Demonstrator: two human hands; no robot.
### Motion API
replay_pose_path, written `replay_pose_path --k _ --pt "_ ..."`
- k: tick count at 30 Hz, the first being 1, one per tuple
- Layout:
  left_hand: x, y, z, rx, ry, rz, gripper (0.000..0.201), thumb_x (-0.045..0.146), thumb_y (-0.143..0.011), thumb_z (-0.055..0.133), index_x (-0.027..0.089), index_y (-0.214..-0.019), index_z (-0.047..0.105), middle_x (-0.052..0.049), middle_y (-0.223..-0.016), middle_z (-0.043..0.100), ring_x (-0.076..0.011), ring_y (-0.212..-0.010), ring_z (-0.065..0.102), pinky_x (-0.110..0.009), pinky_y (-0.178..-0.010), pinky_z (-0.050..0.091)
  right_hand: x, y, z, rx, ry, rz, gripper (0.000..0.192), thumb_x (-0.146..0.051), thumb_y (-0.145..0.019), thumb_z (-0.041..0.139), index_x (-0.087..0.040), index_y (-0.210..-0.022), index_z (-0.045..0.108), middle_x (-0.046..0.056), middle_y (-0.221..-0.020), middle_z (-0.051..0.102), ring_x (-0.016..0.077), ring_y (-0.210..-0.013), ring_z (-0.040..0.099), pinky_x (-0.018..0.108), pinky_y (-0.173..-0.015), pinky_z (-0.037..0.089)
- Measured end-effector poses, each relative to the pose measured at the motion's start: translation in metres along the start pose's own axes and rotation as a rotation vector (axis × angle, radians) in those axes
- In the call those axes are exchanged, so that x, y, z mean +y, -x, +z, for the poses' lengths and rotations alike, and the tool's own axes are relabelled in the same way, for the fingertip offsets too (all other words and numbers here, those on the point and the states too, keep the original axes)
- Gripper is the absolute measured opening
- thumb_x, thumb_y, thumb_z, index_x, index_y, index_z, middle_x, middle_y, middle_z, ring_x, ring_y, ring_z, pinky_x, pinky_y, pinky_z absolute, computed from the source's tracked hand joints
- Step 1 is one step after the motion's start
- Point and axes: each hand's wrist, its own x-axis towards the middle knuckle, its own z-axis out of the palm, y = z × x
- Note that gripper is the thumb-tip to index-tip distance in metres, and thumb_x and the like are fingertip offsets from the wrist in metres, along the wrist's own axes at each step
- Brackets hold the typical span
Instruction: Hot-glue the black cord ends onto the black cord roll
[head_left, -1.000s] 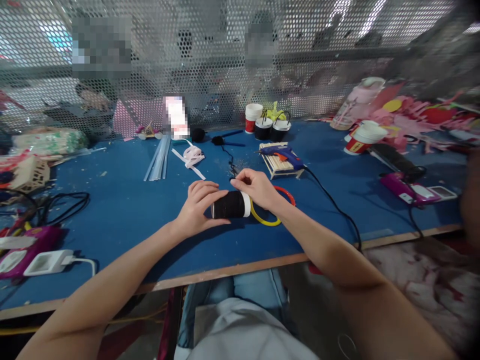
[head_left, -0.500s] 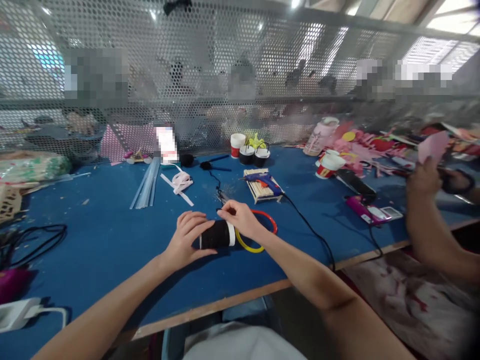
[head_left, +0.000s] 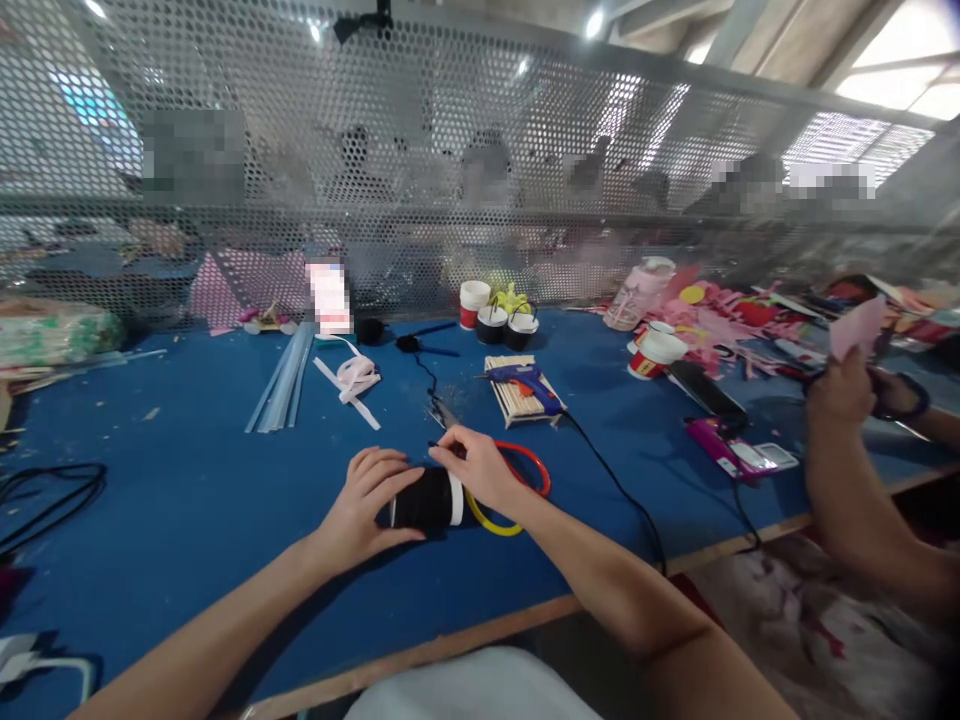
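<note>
A paper cup wrapped in black yarn (head_left: 426, 499) lies on its side on the blue table, its white rim facing right. My left hand (head_left: 369, 505) is curved round its base end, thumb below and fingers above. Just above the rim, my right hand (head_left: 469, 462) pinches a dark bit of yarn (head_left: 433, 443) between thumb and fingertips. Scissors (head_left: 544, 480) with red and yellow handles lie under my right hand, which partly hides them; their blades point away from me. Black yarn runs from a small bundle (head_left: 409, 343) down towards the blades.
A blue glue gun (head_left: 525, 381) rests on a small stick rack (head_left: 517, 415), its cord trailing to the front edge. White ribbon (head_left: 356, 375), clear glue sticks (head_left: 281, 385) and black-wrapped cups (head_left: 491, 325) stand or lie further back. At right, a co-worker's hand (head_left: 840, 390) holds pink paper.
The view has shifted slightly, so the table sits lower in it. Both hands keep nearly the same places at the cup, the right one still pinching just above it.
</note>
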Motion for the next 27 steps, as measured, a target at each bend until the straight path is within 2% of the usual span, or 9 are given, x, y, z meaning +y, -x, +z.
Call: replay_pose_path --k 10,15,19,22,24,27 --pt "-0.001 -0.001 0.000 -0.010 0.014 -0.033 0.063 0.049 -0.072 0.067 0.017 -0.122 0.047 -0.013 -0.109 0.059 -0.0286 -0.109 0.050 -0.047 -0.094 0.037 0.006 -0.004 0.004 0.026 0.047 0.015 0.018 -0.032 -0.081 0.056 -0.019 -0.069 0.053 -0.002 -0.065 0.055 0.0118 -0.061 0.049 0.025 -0.059 0.038" --pt "-0.001 -0.003 0.002 -0.053 0.033 -0.096 0.059 0.049 -0.075 0.063 0.018 -0.122 0.046 -0.013 -0.111 0.057 -0.0282 -0.107 0.051 -0.046 -0.092 0.038 0.011 -0.006 0.005 0.028 0.109 -0.008 0.017 -0.031 -0.081 0.056 -0.019 -0.069 0.053 0.001 -0.070 0.058 0.0139 -0.067 0.052 0.026 -0.063 0.039" --pt "0.003 -0.006 -0.004 -0.170 0.066 -0.207 0.054 0.045 -0.076 0.062 0.016 -0.119 0.047 -0.015 -0.112 0.055 -0.0288 -0.104 0.052 -0.046 -0.089 0.041 0.009 -0.007 0.005 -0.009 0.117 -0.030 0.016 -0.030 -0.082 0.055 -0.020 -0.071 0.053 0.002 -0.072 0.059 0.0154 -0.071 0.054 0.028 -0.067 0.041" --pt "0.006 -0.010 -0.012 -0.296 0.129 -0.271 0.062 0.045 -0.072 0.066 0.017 -0.122 0.043 -0.015 -0.116 0.053 -0.0295 -0.106 0.052 -0.047 -0.089 0.042 0.005 -0.009 0.004 -0.044 0.113 -0.027 0.015 -0.029 -0.082 0.055 -0.020 -0.071 0.053 0.002 -0.073 0.059 0.0153 -0.071 0.054 0.028 -0.067 0.040" --pt "0.006 -0.015 -0.019 -0.388 0.175 -0.301 0.059 0.038 -0.074 0.066 0.018 -0.122 0.040 -0.013 -0.115 0.055 -0.0281 -0.105 0.053 -0.046 -0.088 0.043 0.003 -0.011 0.003 -0.074 0.104 0.001 0.015 -0.029 -0.081 0.055 -0.020 -0.070 0.054 0.001 -0.070 0.059 0.0147 -0.069 0.054 0.028 -0.065 0.040" --pt "0.002 -0.023 -0.028 -0.440 0.210 -0.304 0.055 0.032 -0.072 0.069 0.019 -0.118 0.042 -0.010 -0.113 0.057 -0.0269 -0.103 0.054 -0.044 -0.087 0.045 -0.002 -0.019 -0.002 -0.122 0.067 0.064 0.016 -0.031 -0.080 0.056 -0.019 -0.070 0.055 0.000 -0.066 0.059 0.0131 -0.062 0.052 0.027 -0.060 0.039"
